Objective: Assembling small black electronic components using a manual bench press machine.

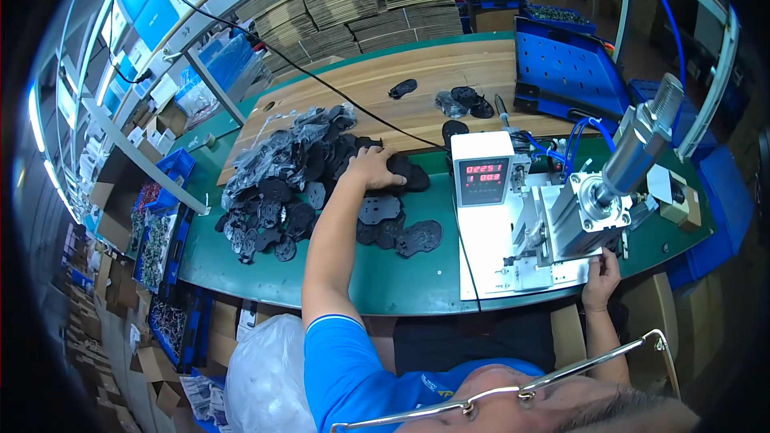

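My left hand (pixel 374 168) reaches over a heap of flat black rounded plates (pixel 277 192), thumb and fingers apart, touching dark plates (pixel 413 176) at the heap's right side. Nearer me, more black plates with small holes (pixel 419 238) lie loose on the green tabletop. My right hand (pixel 601 282) is at the front right edge of a bench press (pixel 589 208) with an upright metal cylinder. Its fingers are curled up against the base, and whatever they grip is hidden. A white control box (pixel 483 168) with a red digital display stands on the press's white base plate.
A blue perforated tray (pixel 569 68) stands at the back right. A few black parts (pixel 465 102) lie on the wooden board (pixel 353 88). A black cable (pixel 337 95) crosses the bench. Blue bins (pixel 156 232) of small parts stand left, beside a plastic bag (pixel 269 377).
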The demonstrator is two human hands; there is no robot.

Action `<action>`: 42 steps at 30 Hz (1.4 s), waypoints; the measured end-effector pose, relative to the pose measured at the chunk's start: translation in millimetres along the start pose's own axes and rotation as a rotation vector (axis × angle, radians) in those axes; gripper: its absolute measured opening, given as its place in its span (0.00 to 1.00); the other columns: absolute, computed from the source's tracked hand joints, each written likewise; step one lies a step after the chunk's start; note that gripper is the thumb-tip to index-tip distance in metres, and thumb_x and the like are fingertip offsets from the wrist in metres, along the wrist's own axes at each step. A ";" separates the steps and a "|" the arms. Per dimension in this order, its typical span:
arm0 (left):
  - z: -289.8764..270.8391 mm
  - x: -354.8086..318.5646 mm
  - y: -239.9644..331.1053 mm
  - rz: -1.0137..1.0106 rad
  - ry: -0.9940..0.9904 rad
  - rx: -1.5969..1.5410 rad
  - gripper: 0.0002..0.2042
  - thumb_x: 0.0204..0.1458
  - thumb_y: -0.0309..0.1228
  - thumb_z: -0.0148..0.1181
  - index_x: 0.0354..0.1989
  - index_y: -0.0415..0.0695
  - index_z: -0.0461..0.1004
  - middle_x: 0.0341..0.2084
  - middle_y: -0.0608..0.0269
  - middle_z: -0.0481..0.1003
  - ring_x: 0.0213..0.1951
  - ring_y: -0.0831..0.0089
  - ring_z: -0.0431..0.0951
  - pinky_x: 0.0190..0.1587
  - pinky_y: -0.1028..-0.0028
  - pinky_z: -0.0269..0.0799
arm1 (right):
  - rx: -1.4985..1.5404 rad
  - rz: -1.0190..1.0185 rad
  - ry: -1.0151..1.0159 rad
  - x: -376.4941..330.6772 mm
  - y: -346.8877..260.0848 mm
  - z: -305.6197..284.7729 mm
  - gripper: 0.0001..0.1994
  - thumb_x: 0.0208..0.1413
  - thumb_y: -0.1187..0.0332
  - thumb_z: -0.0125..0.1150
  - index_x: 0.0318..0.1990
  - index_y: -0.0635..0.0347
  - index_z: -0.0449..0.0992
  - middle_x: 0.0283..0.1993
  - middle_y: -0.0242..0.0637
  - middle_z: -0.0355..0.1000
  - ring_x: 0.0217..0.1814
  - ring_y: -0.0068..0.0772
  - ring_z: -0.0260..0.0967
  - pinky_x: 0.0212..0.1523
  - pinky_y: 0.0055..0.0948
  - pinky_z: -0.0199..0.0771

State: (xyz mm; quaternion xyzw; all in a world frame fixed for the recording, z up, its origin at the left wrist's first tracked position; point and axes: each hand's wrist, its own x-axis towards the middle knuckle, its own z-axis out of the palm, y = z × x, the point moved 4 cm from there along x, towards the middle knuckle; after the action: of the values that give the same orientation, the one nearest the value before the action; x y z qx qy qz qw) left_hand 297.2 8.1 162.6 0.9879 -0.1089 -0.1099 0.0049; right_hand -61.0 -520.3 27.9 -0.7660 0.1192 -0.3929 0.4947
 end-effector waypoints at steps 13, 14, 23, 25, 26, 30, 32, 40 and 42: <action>-15.9 112.3 58.7 0.348 0.615 -0.153 0.34 0.68 0.49 0.69 0.78 0.45 0.74 0.77 0.40 0.72 0.75 0.36 0.71 0.79 0.48 0.68 | -0.087 -0.072 -0.042 3.6 -9.8 -3.1 0.06 0.70 0.74 0.65 0.47 0.69 0.81 0.40 0.36 0.72 0.37 0.27 0.66 0.39 0.30 0.66; -18.7 131.0 66.2 0.385 0.635 -0.251 0.34 0.67 0.49 0.70 0.78 0.44 0.74 0.75 0.39 0.74 0.74 0.36 0.71 0.79 0.48 0.67 | -0.072 -0.081 -0.038 5.1 -16.6 -1.8 0.07 0.70 0.74 0.64 0.48 0.70 0.82 0.40 0.35 0.72 0.37 0.26 0.64 0.38 0.30 0.65; -35.1 240.5 169.7 0.554 0.370 -0.375 0.41 0.58 0.56 0.77 0.76 0.43 0.79 0.69 0.39 0.82 0.71 0.42 0.81 0.75 0.57 0.76 | -0.012 -0.063 -0.137 -12.3 -6.1 -7.8 0.20 0.71 0.69 0.66 0.66 0.67 0.80 0.63 0.44 0.82 0.62 0.40 0.82 0.64 0.39 0.81; -29.2 248.7 184.9 0.569 0.255 -0.344 0.44 0.57 0.56 0.78 0.81 0.50 0.74 0.74 0.40 0.78 0.75 0.42 0.78 0.77 0.55 0.73 | -0.016 -0.058 -0.133 -12.6 -8.7 -7.9 0.21 0.71 0.68 0.67 0.67 0.67 0.79 0.64 0.44 0.81 0.63 0.40 0.82 0.65 0.39 0.81; -21.9 252.8 186.2 0.570 0.207 -0.270 0.45 0.58 0.56 0.78 0.84 0.54 0.71 0.77 0.41 0.75 0.77 0.42 0.75 0.79 0.54 0.71 | -0.012 -0.058 -0.136 -11.7 -9.3 -5.8 0.21 0.71 0.67 0.68 0.67 0.66 0.78 0.65 0.44 0.81 0.63 0.40 0.82 0.65 0.40 0.81; -25.4 251.6 188.5 0.521 0.111 -0.137 0.43 0.61 0.52 0.75 0.86 0.62 0.67 0.82 0.46 0.70 0.80 0.38 0.69 0.81 0.50 0.68 | -0.024 -0.056 -0.118 -12.9 -7.7 -4.0 0.24 0.70 0.65 0.69 0.69 0.66 0.77 0.66 0.44 0.80 0.64 0.41 0.81 0.67 0.41 0.80; -26.2 248.1 167.5 0.457 0.176 -0.036 0.39 0.63 0.49 0.73 0.84 0.61 0.70 0.81 0.48 0.71 0.78 0.35 0.70 0.80 0.48 0.70 | -0.016 -0.063 -0.112 -12.3 -6.6 -1.4 0.26 0.69 0.64 0.70 0.70 0.65 0.76 0.67 0.44 0.80 0.64 0.41 0.81 0.67 0.42 0.80; -10.7 180.7 26.7 0.231 0.194 -0.006 0.40 0.62 0.46 0.76 0.84 0.62 0.69 0.77 0.48 0.74 0.78 0.36 0.71 0.80 0.47 0.70 | -0.029 -0.119 -0.086 -5.3 6.6 -2.2 0.26 0.67 0.62 0.73 0.68 0.66 0.77 0.65 0.45 0.81 0.62 0.41 0.81 0.67 0.43 0.80; -2.6 156.5 12.2 0.232 0.173 0.017 0.42 0.62 0.47 0.76 0.85 0.62 0.68 0.76 0.47 0.75 0.78 0.42 0.71 0.81 0.48 0.67 | -0.066 -0.103 -0.044 -1.0 -17.3 0.6 0.16 0.68 0.67 0.71 0.56 0.70 0.85 0.53 0.47 0.84 0.53 0.39 0.82 0.55 0.37 0.79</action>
State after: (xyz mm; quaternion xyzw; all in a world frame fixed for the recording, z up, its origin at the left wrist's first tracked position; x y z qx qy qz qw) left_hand 444.1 -37.7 131.7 0.9745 -0.2223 -0.0220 0.0184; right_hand -64.7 -510.9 42.1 -0.7955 0.0817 -0.3967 0.4506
